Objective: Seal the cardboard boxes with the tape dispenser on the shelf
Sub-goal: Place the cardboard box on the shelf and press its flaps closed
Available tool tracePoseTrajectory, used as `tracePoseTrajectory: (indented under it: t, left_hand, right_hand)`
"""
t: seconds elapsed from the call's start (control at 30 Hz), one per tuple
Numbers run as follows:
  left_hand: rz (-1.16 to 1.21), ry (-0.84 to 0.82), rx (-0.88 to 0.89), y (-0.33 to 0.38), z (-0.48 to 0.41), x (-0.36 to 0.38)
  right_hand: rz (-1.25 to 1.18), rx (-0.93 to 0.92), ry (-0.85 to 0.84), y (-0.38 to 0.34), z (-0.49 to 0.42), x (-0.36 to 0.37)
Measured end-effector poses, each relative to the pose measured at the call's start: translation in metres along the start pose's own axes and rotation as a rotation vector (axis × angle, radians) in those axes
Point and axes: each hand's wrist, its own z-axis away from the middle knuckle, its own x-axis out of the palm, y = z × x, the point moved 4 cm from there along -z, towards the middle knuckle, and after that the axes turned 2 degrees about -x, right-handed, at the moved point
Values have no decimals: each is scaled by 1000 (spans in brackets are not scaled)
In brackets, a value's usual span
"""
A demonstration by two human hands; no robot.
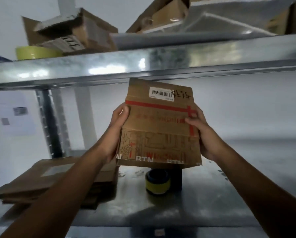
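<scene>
Cardboard box point(159, 127): held in the air above the middle of the lower shelf point(229, 194), barcode label on top; contents cannot be seen.
Left hand point(115, 133): curled round the box's left side.
Right hand point(204, 134): gripping its right side.
Yellow-and-black tape roll point(157, 183): on the lower shelf under the box.
Flattened cartons point(46, 179): stacked at the shelf's left end.
Upper shelf point(178, 60): torn open box point(85, 33), inside unclear.

The brown printed cardboard box point(159, 134) covers the upper part of the yellow-and-black tape roll point(157, 185); the white wall notice point(15, 114) is an unreadable blur.
</scene>
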Motion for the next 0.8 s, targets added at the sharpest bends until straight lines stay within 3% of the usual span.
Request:
tracePoseTrajectory:
  t: [0.17,0.4,0.6,0.8]
  left_hand:
    - [-95,-77,-51,0,-30,48]
    - [101,-109,-46,-24,-40,82]
    - [107,-60,-50,-25,-41,97]
    - [212,-159,-89,-25,-39,134]
  right_hand:
    - [1,37,29,-13,7,-49]
    - [134,-18,41,-23,12,-91]
    - [214,-42,50,-35,10,-103]
    - [216,22,45,-50,16,-127]
